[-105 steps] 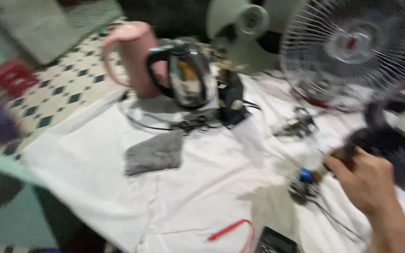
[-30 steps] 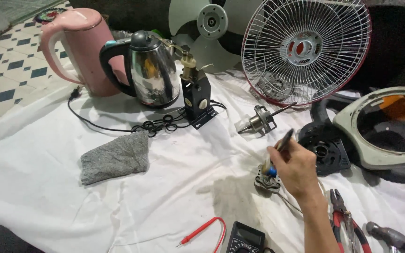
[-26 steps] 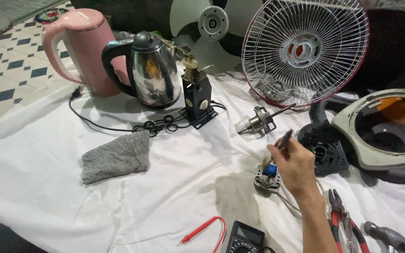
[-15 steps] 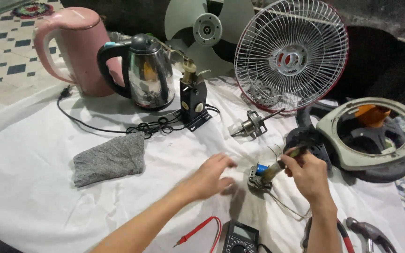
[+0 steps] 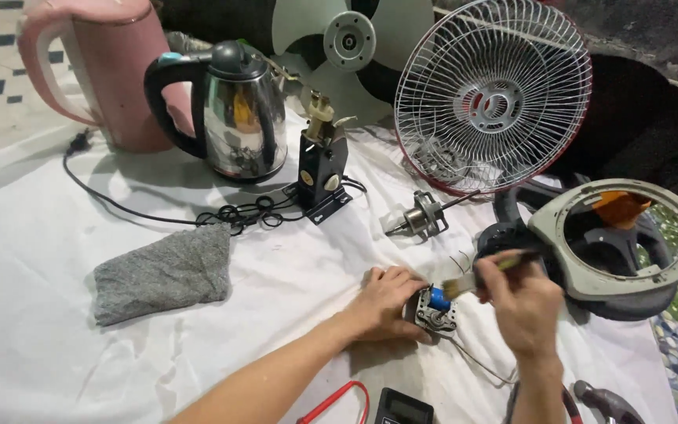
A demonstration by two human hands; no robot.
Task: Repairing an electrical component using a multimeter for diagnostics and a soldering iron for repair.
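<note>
Right now, line by line:

Left hand [image 5: 386, 302]: my grip is clamped around the small motor part [image 5: 435, 308], pinning it down on the white sheet [image 5: 56, 235] that covers the desk.

Right hand [image 5: 523, 302]: my grip is closed on a small brush [image 5: 476, 276], its bristles touching the blue piece on top of the motor part.

Where the part sits: low and right of middle, between my two hands, just in front of the grey ring housing [image 5: 617, 235].

Risk, slipping: the sheet is wrinkled and loose, so a hard stroke could, I judge, skid the part out from under my left fingers.

Risk, wires: thin wires [image 5: 476, 361] trail from the part toward me; my right wrist hangs near them and could snag or tug one.

Risk, dust: brushed dirt may land on the sheet and get carried to the spare motor shaft [image 5: 421, 218] lying near.

Risk, crowding: the wire fan guard [image 5: 494, 98] leans upright behind my right hand; a wide elbow swing could tip it.

Count, kettles: two, one pink [image 5: 100, 67] and one steel [image 5: 233, 114].

Count, fan pieces: one guard, one blade [image 5: 347, 39], one ring housing.

Count, cloths: one grey rag [image 5: 162, 273].

Count, meters: one, at the near edge [image 5: 403, 407], with one red lead [image 5: 335, 400].

Count, brushes: one.
</note>
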